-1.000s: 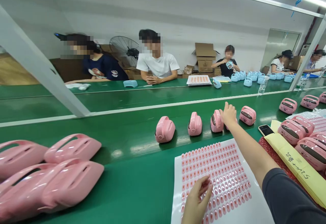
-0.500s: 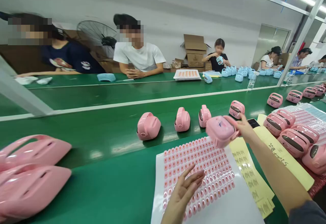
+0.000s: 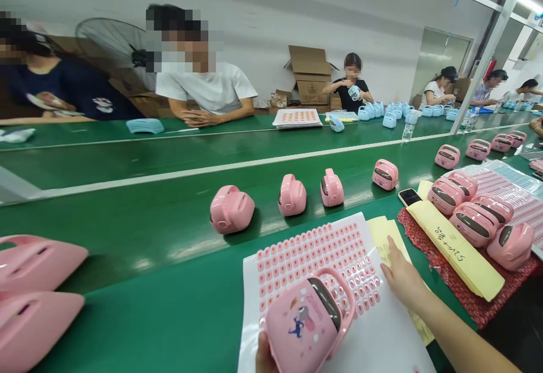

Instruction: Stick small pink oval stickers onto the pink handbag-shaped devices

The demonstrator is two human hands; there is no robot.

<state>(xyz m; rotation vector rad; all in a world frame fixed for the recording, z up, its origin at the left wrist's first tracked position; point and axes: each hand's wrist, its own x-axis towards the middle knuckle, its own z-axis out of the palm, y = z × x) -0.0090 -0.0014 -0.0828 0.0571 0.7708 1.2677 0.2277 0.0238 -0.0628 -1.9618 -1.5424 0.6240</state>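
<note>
Fingers of my left hand [image 3: 263,356] closed under a pink handled case [image 3: 300,323], cartoon print facing up, most of the grip out of frame. Case now sits low over the near end of the sticker sheet [image 3: 316,262], its handle across the printed rows. A moment ago it was in my right hand [image 3: 403,278], up near the far edge of the sheet. That hand is empty now, fingers open, tips on the yellow paper [image 3: 384,236]. Row of pink cases [image 3: 331,188] stands beyond, on the green belt [image 3: 169,231].

Handwriting [image 3: 443,243] on the yellow envelope [image 3: 475,265] is illegible.
</note>
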